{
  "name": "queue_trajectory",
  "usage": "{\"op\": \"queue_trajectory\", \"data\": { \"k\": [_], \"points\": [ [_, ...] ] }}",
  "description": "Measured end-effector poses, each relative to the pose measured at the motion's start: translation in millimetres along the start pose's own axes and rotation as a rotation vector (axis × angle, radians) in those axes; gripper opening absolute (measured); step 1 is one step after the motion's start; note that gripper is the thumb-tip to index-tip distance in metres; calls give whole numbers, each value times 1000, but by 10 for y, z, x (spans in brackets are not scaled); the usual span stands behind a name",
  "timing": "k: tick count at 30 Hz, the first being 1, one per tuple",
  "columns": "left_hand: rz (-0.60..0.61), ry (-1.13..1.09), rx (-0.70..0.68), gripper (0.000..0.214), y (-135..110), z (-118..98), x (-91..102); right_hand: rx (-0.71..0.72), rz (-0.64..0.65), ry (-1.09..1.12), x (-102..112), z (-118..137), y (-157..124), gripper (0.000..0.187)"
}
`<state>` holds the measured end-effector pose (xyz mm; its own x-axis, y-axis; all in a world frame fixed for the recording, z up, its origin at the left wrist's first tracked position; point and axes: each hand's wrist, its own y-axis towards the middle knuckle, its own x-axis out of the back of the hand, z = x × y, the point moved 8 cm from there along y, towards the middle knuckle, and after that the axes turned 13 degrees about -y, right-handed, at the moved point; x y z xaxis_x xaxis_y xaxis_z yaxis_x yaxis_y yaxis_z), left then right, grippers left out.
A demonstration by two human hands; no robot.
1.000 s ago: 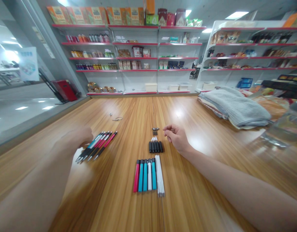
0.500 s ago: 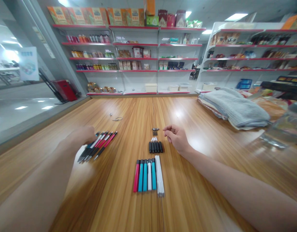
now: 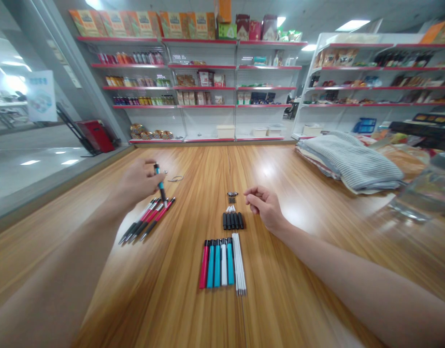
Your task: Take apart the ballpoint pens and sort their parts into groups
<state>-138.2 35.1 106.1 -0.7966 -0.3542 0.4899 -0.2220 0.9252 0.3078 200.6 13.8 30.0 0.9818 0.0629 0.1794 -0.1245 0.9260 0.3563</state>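
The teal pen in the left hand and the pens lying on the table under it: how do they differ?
The teal pen is pinched in the left hand, nearly upright, dark tip down toward the table. The row of pens lies flat on the wood, side by side and slanting. The teal pen is single, while the row of pens holds several, mostly red and pale. Both are slim with dark lower ends.

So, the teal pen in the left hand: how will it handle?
The teal pen looks stiff and light, held by just the fingertips of the left hand. Its round barrel would probably roll on the glossy table if pushed sideways.
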Motion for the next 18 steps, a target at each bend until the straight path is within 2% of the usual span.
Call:
{"op": "queue_trajectory", "data": {
  "k": [2,3,6,8,10,12,15,18],
  "points": [
    [95,-527,-27,54,-198,-273,-401,24,50,-13,-36,62,-24,23],
    [126,-721,-36,56,-313,-363,-601,32,91,-24,-68,90,-38,26],
    [217,-1065,33,56,-654,-390,-1168,57,259,-67,-207,160,-94,34],
    [288,-1162,113,54,-828,-315,-1439,82,363,-113,-298,191,-140,35],
    [315,-1203,128,54,-917,-269,-1536,107,425,-173,-359,201,-178,34],
    [322,-1206,118,55,-937,-258,-1531,122,437,-225,-383,194,-195,34],
    [316,-1191,111,54,-905,-258,-1479,123,397,-270,-365,177,-186,32],
    [302,-1213,109,51,-868,-237,-1450,132,300,-312,-301,192,-144,33]
  ]
}}
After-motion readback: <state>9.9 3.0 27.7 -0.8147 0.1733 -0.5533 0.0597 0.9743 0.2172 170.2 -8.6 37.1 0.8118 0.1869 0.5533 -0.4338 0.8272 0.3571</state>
